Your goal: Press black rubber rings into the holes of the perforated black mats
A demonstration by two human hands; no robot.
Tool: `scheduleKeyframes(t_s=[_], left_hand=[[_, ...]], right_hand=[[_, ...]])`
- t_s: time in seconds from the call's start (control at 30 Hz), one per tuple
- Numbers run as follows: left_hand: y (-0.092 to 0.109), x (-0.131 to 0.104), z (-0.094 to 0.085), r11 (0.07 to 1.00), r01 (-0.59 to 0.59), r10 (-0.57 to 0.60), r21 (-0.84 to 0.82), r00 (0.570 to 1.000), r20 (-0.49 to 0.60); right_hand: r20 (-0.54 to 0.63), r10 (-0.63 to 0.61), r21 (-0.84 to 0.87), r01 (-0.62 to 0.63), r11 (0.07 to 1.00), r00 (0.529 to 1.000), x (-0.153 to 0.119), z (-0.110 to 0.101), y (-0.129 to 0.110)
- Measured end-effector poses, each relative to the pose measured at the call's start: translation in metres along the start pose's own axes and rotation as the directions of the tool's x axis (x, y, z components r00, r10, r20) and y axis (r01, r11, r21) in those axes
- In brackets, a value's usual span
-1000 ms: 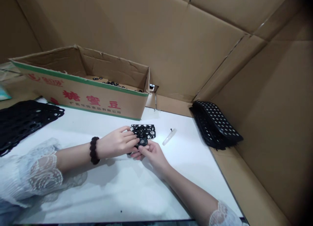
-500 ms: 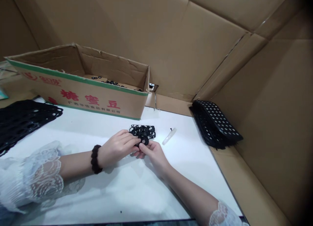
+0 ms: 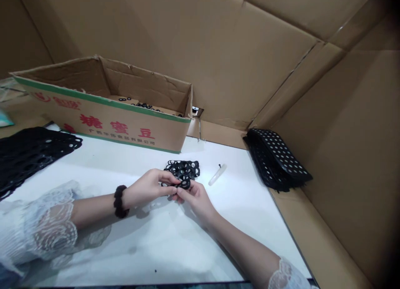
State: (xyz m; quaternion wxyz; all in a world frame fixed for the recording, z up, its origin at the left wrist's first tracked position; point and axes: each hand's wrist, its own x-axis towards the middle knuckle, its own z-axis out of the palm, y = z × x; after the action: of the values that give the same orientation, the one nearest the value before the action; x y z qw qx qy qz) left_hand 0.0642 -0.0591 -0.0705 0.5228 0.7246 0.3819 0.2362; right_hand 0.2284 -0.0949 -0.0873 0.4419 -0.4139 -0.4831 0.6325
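Both hands meet over the white tabletop, at the near edge of a small heap of black rings [image 3: 186,169]. My right hand [image 3: 197,199] pinches a few stacked black rings [image 3: 185,183] between thumb and fingers. From the left, my left hand [image 3: 156,187] reaches in with thumb and fingertips closed at the same rings. Its fingertips nearly touch the right thumb, and whether it has a ring of its own I cannot tell. To the right of the heap lies a short translucent white tool [image 3: 218,174] with a small dark tip.
Behind the hands stands a long cardboard box [image 3: 125,132] with black rings inside. A black sheet full of holes [image 3: 34,153] lies at left. Folded black perforated sheets [image 3: 276,159] rest against the cardboard wall [image 3: 353,155] at right.
My left fingers have lifted off the heap and drawn back a little, the thumb now showing at the rings. The right hand keeps its pinch almost in place.
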Motion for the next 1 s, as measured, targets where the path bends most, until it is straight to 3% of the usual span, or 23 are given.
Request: scheduleKeyframes(t_s=[0.13,0.27,0.47,0.57,0.63,0.67,0.7,0.77,0.8,0.83,0.87,0.93,1.0], left_hand=[[0.000,-0.001,0.005,0.962,0.111,-0.097,-0.250,0.993,0.066],[0.003,-0.004,0.010,0.940,0.152,-0.160,-0.305,0.987,0.000],[-0.002,-0.001,0.012,0.961,0.143,-0.173,-0.238,0.979,-0.110],[0.000,0.001,0.008,0.989,0.058,-0.075,-0.138,0.989,-0.127],[0.008,0.001,0.000,0.998,-0.044,0.052,0.037,0.969,-0.240],[0.014,0.001,-0.007,0.983,-0.086,0.137,0.159,0.929,-0.343],[0.022,0.001,-0.017,0.953,-0.108,0.234,0.282,0.854,-0.465],[0.037,0.005,-0.042,0.863,-0.072,0.439,0.500,0.595,-0.673],[0.044,0.008,-0.057,0.830,-0.048,0.502,0.556,0.501,-0.705],[0.050,0.012,-0.073,0.778,0.010,0.583,0.628,0.360,-0.728],[0.054,0.016,-0.090,0.704,0.090,0.657,0.704,0.292,-0.695],[0.058,0.028,-0.121,0.548,0.264,0.759,0.794,0.242,-0.604],[0.056,0.040,-0.143,0.473,0.374,0.727,0.797,0.345,-0.593]], right_hand=[[-0.018,0.010,-0.025,-0.010,1.000,1.000,0.000,0.002,0.000],[-0.020,-0.031,-0.070,0.030,0.997,0.999,0.000,0.004,0.003],[-0.012,-0.114,-0.204,0.109,0.973,0.993,-0.002,0.005,0.007],[0.000,-0.137,-0.217,0.133,0.967,0.991,-0.004,0.004,0.004],[-0.014,-0.120,-0.195,0.115,0.974,0.993,-0.004,0.004,0.001],[-0.019,-0.117,-0.188,0.111,0.976,0.993,-0.005,0.003,-0.001],[-0.018,-0.115,-0.183,0.110,0.977,0.993,-0.006,0.004,-0.002],[0.003,-0.093,-0.170,0.092,0.981,0.996,-0.008,0.005,-0.003],[0.019,-0.070,-0.164,0.072,0.984,0.997,-0.009,0.005,-0.002],[0.032,-0.042,-0.157,0.047,0.987,0.999,-0.010,0.006,-0.002],[0.037,-0.018,-0.151,0.023,0.988,0.999,-0.011,0.007,-0.002],[0.035,-0.011,-0.150,0.016,0.989,0.999,-0.012,0.007,-0.001],[0.029,-0.041,-0.156,0.045,0.987,0.999,-0.012,0.006,-0.001]])
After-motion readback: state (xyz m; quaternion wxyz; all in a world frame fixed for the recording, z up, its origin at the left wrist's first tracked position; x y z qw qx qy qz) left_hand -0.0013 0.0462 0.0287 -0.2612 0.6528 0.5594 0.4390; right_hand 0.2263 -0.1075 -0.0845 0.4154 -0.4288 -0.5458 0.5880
